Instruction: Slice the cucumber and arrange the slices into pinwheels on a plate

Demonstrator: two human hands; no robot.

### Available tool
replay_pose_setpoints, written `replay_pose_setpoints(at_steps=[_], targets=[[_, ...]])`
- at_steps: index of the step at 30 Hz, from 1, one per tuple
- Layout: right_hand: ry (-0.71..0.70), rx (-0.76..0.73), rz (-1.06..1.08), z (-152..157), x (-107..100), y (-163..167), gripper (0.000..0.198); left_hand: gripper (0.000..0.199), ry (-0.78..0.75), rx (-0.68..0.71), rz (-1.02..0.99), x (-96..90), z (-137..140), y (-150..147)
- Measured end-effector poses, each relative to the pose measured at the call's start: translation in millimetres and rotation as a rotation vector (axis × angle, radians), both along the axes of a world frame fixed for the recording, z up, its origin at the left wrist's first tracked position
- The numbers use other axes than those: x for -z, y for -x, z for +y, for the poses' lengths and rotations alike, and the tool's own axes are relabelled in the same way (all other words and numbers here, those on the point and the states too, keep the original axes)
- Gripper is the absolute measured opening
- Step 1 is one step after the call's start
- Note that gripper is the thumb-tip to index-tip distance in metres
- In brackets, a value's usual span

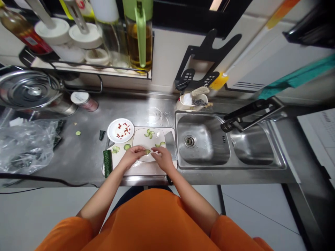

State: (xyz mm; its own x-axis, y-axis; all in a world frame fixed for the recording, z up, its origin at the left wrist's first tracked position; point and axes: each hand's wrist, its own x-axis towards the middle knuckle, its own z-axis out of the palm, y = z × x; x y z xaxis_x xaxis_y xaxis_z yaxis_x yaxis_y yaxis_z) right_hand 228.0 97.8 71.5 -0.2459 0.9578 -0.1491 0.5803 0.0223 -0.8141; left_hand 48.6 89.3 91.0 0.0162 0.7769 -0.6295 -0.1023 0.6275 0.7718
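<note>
Left hand [134, 155] pinches a cucumber slice [147, 152] — pale green, dark-rimmed.

Moderate indoor light, glare on steel counter [146, 106] and sink [204, 148], upper edges blurred and stretched, lower right corner dark

Plate [138, 138] sits on cutting board [146, 169], cucumber slices [151, 132] on plate. Cleaver [170, 143] right of plate, sink [204, 146] right of board. Dish [112, 129] at board's far-left corner, cucumber chunk [107, 164] on board's near-left edge. Bag [28, 146] lies left on counter [83, 153], pot [26, 92] behind bag.

Kitchen, double sink [204, 139], oil bottle [140, 45], steel counter [89, 146]
</note>
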Motion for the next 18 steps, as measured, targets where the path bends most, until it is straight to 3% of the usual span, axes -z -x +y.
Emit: replay_pose_setpoints(at_steps=[3,11,18], targets=[[-0.013,0.024,0.010,1,-2,-5,0.008,0.034,0.035,0.053,-0.087,5.5,2,-16],[-0.179,-0.056,-0.076,-10,-10,-29,0.013,0.039,0.270,0.097,-0.292,13.7,2,-30],[-0.012,-0.021,-0.217,-9,-10,-32,0.014,0.042,0.121,0.099,-0.086,27.4,11,-42]])
